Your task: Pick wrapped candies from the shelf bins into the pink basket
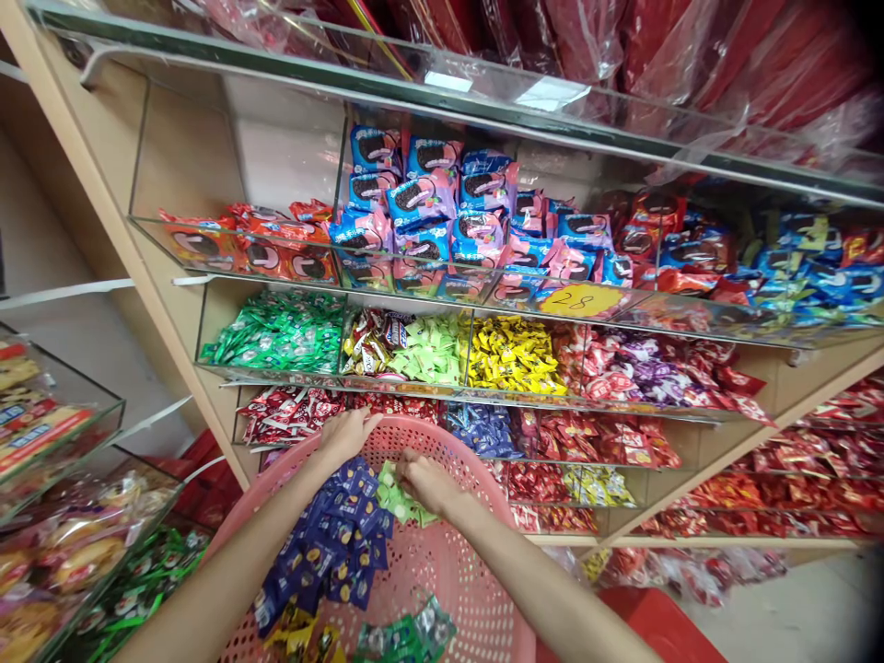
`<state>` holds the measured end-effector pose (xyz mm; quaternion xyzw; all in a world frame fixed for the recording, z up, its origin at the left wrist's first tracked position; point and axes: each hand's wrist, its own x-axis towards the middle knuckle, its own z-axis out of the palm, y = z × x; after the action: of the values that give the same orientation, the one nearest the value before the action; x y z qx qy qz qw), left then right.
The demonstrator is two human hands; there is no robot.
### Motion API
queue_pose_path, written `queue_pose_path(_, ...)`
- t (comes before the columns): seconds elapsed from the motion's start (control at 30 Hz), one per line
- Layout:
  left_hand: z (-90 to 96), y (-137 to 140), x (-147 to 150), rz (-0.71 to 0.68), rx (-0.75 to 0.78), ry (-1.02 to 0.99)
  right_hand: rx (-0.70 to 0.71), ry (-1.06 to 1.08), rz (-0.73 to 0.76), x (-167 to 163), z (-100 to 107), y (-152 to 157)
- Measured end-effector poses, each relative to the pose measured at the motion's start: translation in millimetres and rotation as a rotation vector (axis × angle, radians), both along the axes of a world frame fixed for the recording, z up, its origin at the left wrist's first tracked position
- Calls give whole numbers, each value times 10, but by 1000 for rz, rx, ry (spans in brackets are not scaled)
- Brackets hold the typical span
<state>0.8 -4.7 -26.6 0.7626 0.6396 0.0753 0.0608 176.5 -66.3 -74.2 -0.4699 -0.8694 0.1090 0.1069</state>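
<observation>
My left hand (347, 434) is closed over the far rim of a pink perforated plastic basket (476, 552). Inside the basket, my right hand (426, 481) has its fingers curled at a small pile of light green wrapped candies (395, 500), seemingly pinching some; the fingertips are partly hidden. Dark blue candy packets (338, 543) spread over the basket's left side, against the light green ones. Nearer to me lie green-wrapped candies (407, 637) and yellow ones (302, 633).
Ahead, a shelf bin holds more light green candies (432, 348), beside yellow candies (517, 354) and green candies (280, 331). Above are blue-and-pink cookie packs (421, 198) behind a clear shelf front with a yellow price tag (576, 299). Another snack shelf (62, 497) stands left; a red object (656, 626) is lower right.
</observation>
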Motion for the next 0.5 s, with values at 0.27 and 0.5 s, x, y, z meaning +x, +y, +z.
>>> queue_pose_path(0.27,-3,14,-34,2,-4,-27,-10,-200,-72,-68,-5,0)
queue_pose_path(0.5,9,14,-36,0,-2,-13,-18,-210,-45,-44,-25,12)
